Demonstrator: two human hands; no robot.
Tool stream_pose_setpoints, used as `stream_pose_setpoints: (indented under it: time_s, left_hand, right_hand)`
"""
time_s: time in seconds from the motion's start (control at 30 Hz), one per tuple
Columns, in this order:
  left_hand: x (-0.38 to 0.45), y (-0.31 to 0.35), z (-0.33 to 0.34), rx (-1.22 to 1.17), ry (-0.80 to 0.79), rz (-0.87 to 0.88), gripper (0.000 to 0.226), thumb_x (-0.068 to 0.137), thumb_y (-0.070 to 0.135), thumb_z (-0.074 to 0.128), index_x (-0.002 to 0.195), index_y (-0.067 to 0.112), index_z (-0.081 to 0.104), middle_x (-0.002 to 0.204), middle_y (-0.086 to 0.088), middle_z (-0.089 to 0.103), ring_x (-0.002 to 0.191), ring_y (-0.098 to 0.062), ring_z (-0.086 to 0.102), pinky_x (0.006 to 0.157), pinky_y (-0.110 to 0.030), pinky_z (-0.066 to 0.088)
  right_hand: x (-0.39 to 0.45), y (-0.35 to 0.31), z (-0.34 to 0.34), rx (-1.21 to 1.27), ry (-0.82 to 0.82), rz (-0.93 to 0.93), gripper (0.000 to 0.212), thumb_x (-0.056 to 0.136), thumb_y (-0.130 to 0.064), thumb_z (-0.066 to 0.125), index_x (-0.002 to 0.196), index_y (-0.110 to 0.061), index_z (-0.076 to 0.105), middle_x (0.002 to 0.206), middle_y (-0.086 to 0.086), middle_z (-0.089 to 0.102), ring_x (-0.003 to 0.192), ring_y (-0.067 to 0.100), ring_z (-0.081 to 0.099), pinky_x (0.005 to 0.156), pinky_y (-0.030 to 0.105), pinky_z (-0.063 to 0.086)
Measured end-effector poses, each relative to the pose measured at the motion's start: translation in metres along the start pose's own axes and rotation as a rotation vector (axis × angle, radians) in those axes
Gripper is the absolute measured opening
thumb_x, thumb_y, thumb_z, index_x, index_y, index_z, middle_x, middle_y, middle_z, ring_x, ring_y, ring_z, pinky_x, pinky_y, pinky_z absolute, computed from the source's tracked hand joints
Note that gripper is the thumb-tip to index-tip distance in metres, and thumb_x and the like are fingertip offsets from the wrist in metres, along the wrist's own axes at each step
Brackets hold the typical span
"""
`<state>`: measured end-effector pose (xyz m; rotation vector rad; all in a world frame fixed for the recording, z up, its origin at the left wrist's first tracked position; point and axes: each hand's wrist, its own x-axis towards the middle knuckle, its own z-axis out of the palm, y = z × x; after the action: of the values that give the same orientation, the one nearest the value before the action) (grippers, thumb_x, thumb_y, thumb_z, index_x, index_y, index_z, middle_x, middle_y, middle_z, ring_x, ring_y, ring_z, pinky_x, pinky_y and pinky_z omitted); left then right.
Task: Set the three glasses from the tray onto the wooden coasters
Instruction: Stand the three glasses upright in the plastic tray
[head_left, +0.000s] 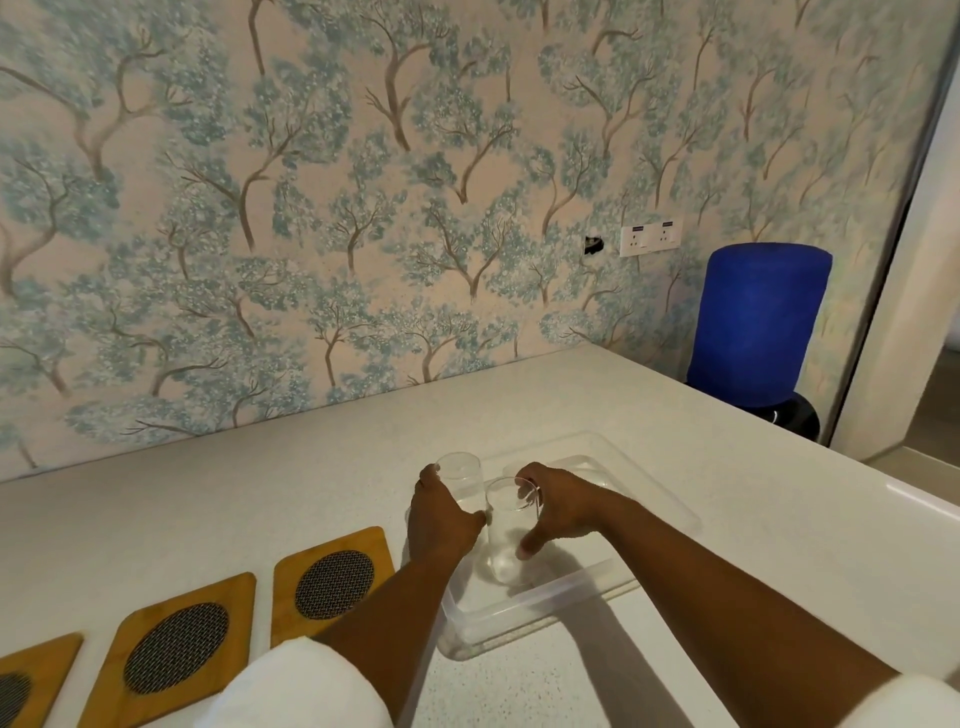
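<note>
Both glasses in view stand inside the clear tray (550, 597): the left hand (441, 519) wraps the far glass (460, 475), the right hand (558, 506) the near glass (506, 530). Pickup step, likely; next, lift each clear of the tray's wall onto the wooden coasters (332, 577) left of it; no third glass is visible

Two clear, smooth drinking glasses (506, 525) stand in a translucent, glossy rectangular plastic tray (530, 603) on a matt, finely speckled off-white countertop (260, 493). At eight o'clock from the tray lie three honey-coloured wooden coasters (332, 577) with dark woven metal-mesh ovals. At two o'clock, a blue chair back (758, 322) looks like rough cloth.
</note>
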<state>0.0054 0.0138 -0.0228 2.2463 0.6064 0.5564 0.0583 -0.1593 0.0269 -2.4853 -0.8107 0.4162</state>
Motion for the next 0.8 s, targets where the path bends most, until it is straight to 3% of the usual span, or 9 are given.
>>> stream_pose_setpoints:
  time_s: [0.1,0.2,0.3,0.43,0.53,0.67,0.8]
  left_hand:
    - [-0.006,-0.006,0.003,0.081,0.012,0.005,0.107,0.053,0.029,0.09,0.139,0.012,0.029,0.138,-0.011,0.045,0.127,-0.028,0.045,0.104,-0.04,0.043]
    - [-0.011,-0.013,0.007,0.14,0.006,-0.012,0.095,0.058,0.012,0.081,0.138,0.008,0.028,0.139,-0.014,0.04,0.131,-0.03,0.038,0.11,-0.042,0.036]
    - [-0.011,-0.016,0.009,0.156,-0.038,-0.037,0.091,0.064,0.005,0.074,0.141,0.004,0.026,0.147,-0.017,0.034,0.138,-0.032,0.031,0.112,-0.043,0.034]
    - [-0.013,-0.017,0.008,0.192,-0.102,-0.052,0.094,0.073,0.0,0.065,0.149,0.0,0.01,0.159,-0.017,0.009,0.147,-0.029,0.011,0.116,-0.04,0.028]
    - [-0.014,-0.019,0.007,0.207,-0.121,-0.047,0.09,0.074,-0.001,0.065,0.148,0.0,0.014,0.16,-0.015,0.007,0.145,-0.029,0.019,0.113,-0.041,0.034]
    - [-0.014,-0.021,0.006,0.184,-0.104,-0.08,0.068,0.07,-0.002,0.066,0.133,-0.001,0.04,0.16,-0.009,0.014,0.139,-0.026,0.035,0.103,-0.037,0.045]
    - [-0.014,-0.021,0.007,0.177,-0.105,-0.087,0.072,0.07,-0.003,0.066,0.136,-0.002,0.037,0.16,-0.009,0.012,0.135,-0.03,0.041,0.103,-0.04,0.045]
  right_hand:
    - [0.003,0.002,-0.011,-0.145,-0.012,0.007,0.077,0.066,-0.011,0.082,0.133,-0.015,0.044,0.126,0.003,0.049,0.115,0.019,0.042,0.088,0.031,0.048]
    - [0.005,0.006,-0.017,-0.241,0.104,0.018,0.062,0.073,-0.001,0.064,0.131,-0.012,0.047,0.126,0.007,0.049,0.122,0.025,0.039,0.084,0.032,0.049]
    - [0.009,0.013,-0.015,-0.321,0.244,0.029,0.058,0.075,-0.002,0.06,0.131,-0.011,0.048,0.127,0.007,0.048,0.124,0.027,0.038,0.082,0.033,0.047]
    - [0.019,0.02,-0.006,-0.459,0.295,0.092,0.061,0.076,-0.011,0.061,0.135,-0.011,0.045,0.132,0.006,0.047,0.127,0.029,0.036,0.093,0.039,0.044]
    - [0.027,0.028,0.003,-0.547,0.26,0.149,0.059,0.079,-0.015,0.06,0.135,-0.011,0.043,0.134,0.007,0.048,0.131,0.031,0.035,0.099,0.044,0.039]
    - [0.034,0.039,0.011,-0.55,0.218,0.179,0.052,0.081,-0.015,0.057,0.131,-0.012,0.043,0.129,0.008,0.051,0.125,0.031,0.045,0.102,0.049,0.037]
    - [0.039,0.047,0.019,-0.582,0.221,0.17,0.055,0.083,-0.016,0.057,0.136,-0.012,0.041,0.13,0.007,0.053,0.121,0.03,0.052,0.103,0.047,0.038]
